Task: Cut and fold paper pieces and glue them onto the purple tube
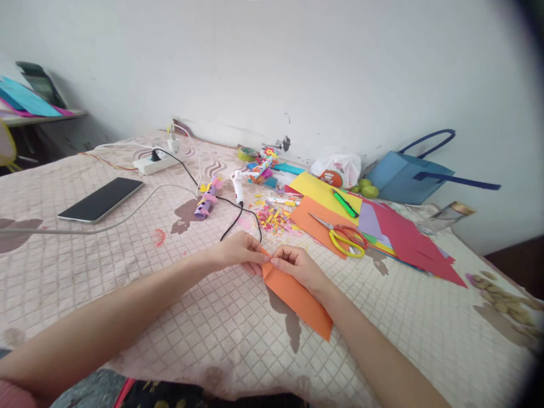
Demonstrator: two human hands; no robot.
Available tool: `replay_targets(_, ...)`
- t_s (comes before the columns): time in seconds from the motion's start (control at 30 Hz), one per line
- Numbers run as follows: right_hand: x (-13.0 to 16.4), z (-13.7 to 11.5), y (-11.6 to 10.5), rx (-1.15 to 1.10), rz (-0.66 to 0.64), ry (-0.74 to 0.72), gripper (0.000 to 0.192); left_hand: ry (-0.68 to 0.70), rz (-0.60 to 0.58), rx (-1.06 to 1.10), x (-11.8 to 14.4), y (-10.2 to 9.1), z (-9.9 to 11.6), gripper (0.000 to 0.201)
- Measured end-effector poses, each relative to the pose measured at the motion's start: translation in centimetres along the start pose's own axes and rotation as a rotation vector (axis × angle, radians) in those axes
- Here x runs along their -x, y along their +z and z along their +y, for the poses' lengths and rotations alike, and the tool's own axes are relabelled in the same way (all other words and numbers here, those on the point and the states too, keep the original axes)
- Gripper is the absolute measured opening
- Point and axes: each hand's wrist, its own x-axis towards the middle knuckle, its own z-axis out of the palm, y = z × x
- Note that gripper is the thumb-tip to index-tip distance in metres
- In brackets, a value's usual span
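An orange sheet of paper (300, 298), with a fold at its upper left end, slants down to the right just above the patterned cloth. My left hand (243, 253) pinches the folded tip between thumb and fingers. Close beside it, my right hand (300, 266) is also closed on the paper, its thumb pressing near the same fold. Beyond my hands lies a heap of small colourful paper scraps (276, 220). A white glue gun (238, 187) stands behind, its black cord running toward me. Scissors (346, 238) with red and yellow handles rest on another orange sheet (312, 218).
On the right are a green cutter (345, 203), a yellow sheet (325, 190), red paper (419, 241) and a blue bag (410, 177). A purple paper roll (205, 205), a tablet (102, 200) and a white power strip (155, 163) lie on the left, with cables crossing the cloth.
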Motion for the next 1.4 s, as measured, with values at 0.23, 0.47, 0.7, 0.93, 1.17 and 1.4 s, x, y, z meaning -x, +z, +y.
replay_targets(0.23, -0.01, 0.08, -0.02, 0.01, -0.014, -0.006, 0.028, 0.007, -0.001, 0.004, -0.09, 0.0, -0.26, 0.03)
replay_targets(0.47, 0.06, 0.29, -0.06, 0.012, -0.026, 0.041, 0.027, 0.006, 0.011, 0.0, 0.04, 0.05, -0.07, 0.031)
replay_targets(0.7, 0.13, 0.37, -0.09, -0.029, -0.029, 0.037, 0.028, 0.016, 0.051, 0.047, -0.12, -0.08, 0.04, 0.029)
replay_targets(0.93, 0.11, 0.42, -0.01, -0.027, -0.048, 0.066, 0.029, 0.0, 0.074, 0.064, -0.1, -0.15, 0.03, 0.028)
replay_targets(1.17, 0.14, 0.37, 0.03, -0.005, -0.045, 0.046, 0.028, -0.009, 0.078, 0.053, 0.04, 0.04, 0.28, 0.026)
replay_targets(1.4, 0.15, 0.29, 0.09, 0.011, -0.055, 0.039, 0.026, 0.003, 0.072, 0.044, -0.09, -0.05, 0.09, 0.026)
